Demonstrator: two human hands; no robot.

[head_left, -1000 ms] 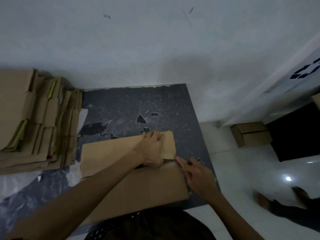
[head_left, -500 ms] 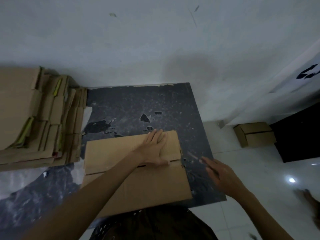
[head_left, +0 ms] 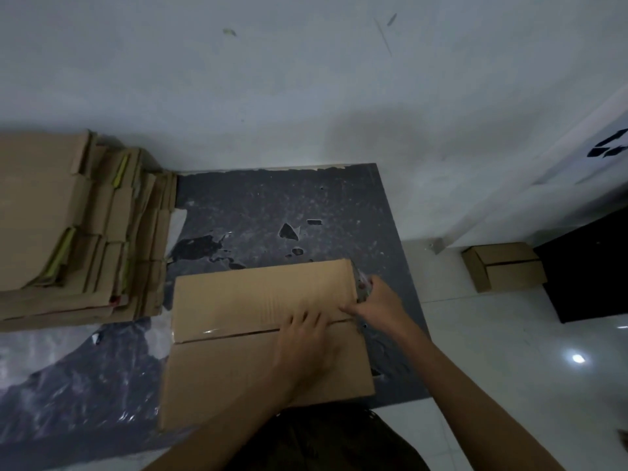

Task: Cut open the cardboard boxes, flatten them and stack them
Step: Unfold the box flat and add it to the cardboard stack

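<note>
A brown cardboard box [head_left: 258,300] lies on a dark mat [head_left: 272,205] in front of me, its two top flaps meeting at a seam that runs left to right. My left hand [head_left: 302,341] rests flat on the near flap, fingertips at the seam. At the right end of that seam is my right hand [head_left: 379,302]. Its thumb lies on top of the far flap's corner and its fingers curl round the box edge. Something shiny, like clear tape, shows just above that hand; I cannot make it out.
A tall stack of flattened cardboard [head_left: 57,232] stands at the left against the white wall. One small closed box [head_left: 506,266] sits on the pale tiled floor at the right, beside a dark opening [head_left: 594,266]. Clear plastic sheeting [head_left: 51,375] covers the lower left.
My left hand slid back from the far flap to the seam. My right hand came in from over the mat and took hold of the box's right edge.
</note>
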